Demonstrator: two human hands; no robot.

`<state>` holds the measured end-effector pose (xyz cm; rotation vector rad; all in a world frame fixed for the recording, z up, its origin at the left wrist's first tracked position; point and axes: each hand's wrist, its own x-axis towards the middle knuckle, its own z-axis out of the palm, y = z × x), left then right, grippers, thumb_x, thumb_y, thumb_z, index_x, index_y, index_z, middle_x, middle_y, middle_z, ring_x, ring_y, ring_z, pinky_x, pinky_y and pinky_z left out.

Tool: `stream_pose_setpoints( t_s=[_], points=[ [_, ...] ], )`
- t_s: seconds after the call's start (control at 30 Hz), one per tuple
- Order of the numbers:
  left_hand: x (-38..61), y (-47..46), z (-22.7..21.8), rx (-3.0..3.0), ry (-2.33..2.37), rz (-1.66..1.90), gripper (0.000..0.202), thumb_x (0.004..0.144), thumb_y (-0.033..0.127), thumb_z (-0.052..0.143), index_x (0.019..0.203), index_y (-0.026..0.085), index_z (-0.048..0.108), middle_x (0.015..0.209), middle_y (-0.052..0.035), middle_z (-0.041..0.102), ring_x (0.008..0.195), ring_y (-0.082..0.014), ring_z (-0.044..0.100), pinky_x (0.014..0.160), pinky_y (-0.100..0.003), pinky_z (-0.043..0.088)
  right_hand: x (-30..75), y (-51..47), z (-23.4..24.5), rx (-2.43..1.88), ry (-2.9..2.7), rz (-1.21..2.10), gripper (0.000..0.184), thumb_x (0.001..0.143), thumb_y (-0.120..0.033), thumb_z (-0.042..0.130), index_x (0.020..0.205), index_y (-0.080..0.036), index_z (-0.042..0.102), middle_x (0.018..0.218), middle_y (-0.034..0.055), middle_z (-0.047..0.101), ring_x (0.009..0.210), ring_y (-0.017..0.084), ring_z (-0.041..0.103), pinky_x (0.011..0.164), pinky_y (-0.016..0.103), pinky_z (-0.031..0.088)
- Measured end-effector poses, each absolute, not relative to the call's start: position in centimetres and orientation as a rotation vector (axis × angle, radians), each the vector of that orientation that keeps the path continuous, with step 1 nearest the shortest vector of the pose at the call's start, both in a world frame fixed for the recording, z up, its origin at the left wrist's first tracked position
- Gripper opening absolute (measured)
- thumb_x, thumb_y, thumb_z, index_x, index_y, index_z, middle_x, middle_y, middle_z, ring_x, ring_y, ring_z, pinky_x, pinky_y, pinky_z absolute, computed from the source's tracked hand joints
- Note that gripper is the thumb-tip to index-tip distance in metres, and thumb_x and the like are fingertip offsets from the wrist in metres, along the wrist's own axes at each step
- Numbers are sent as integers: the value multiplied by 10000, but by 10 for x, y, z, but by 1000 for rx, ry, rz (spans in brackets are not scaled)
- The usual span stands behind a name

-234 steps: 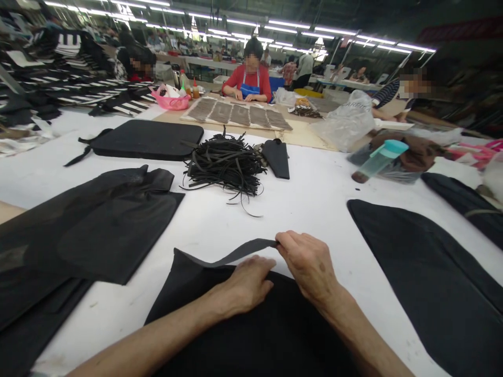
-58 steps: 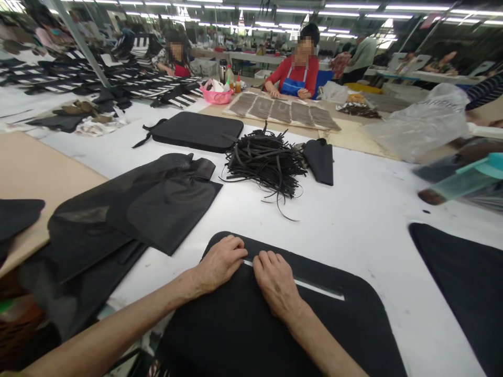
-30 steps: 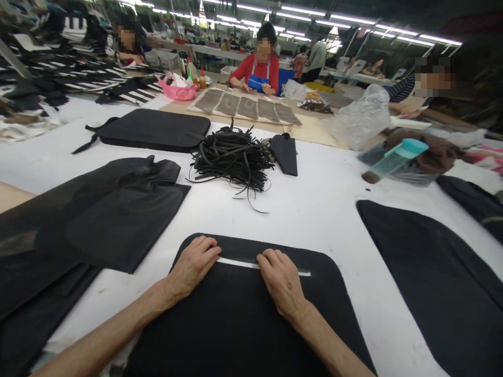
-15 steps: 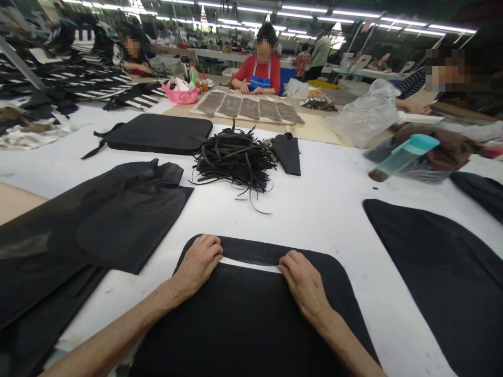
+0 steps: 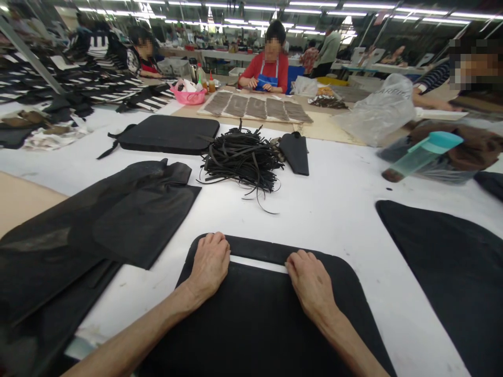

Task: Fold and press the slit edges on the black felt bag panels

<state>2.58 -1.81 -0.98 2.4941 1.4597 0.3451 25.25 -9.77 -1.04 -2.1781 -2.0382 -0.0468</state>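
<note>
A black fabric panel (image 5: 255, 319) with rounded corners lies on the white table in front of me. Near its far edge runs a long slit (image 5: 257, 260) with white showing through it. My left hand (image 5: 210, 263) lies flat on the panel at the slit's left end, fingers stretched forward and together. At the slit's right end my right hand (image 5: 310, 283) presses down, fingers slightly curled over the edge. Neither hand holds anything loose.
A heap of black straps (image 5: 243, 159) lies beyond the panel, beside a small black piece (image 5: 296, 152). Black fabric stacks (image 5: 98, 230) sit left, another dark panel (image 5: 444, 262) right. A teal-capped bottle (image 5: 422, 154) lies far right. A person in red (image 5: 269, 68) works across the table.
Over the last seconds my hands slid apart along the slit, the right hand going right. Earlier the right hand pinched a black strip at the panel's edge; now both press flat.
</note>
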Motion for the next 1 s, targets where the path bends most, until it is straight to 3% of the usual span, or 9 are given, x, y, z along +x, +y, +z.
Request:
stream_pose_setpoints(
  t_s=[0.27,0.5,0.7,1.0],
  points=[
    [25,-14,-13,2443,1497,332,153,809,154,470,681,190,547,818,-38,545,803,-204,470,718,-359,377,253,-92,-3,-2296,-2035,170,204,855,-200,464,663,-215,531,708,21,563,706,185,494,621,302,319],
    [24,-11,-15,2432,1518,315,113,777,152,511,674,196,522,797,-19,541,786,-193,469,715,-342,374,257,-89,-4,-2274,-2052,164,192,835,-204,482,652,-216,536,688,13,569,678,172,503,600,292,307],
    [31,-17,-9,2490,1592,308,63,780,130,494,815,182,491,842,-43,521,798,-221,438,712,-370,361,257,-86,-3,-2346,-2048,249,191,854,-228,447,700,-210,559,742,24,591,735,181,524,623,292,306],
    [37,-27,-10,3156,950,35,114,791,67,458,755,154,523,754,-50,519,727,-208,445,664,-350,354,255,-81,5,-2440,-2010,397,206,833,-201,413,724,-196,587,807,43,625,790,181,546,651,280,304]
  ],
)
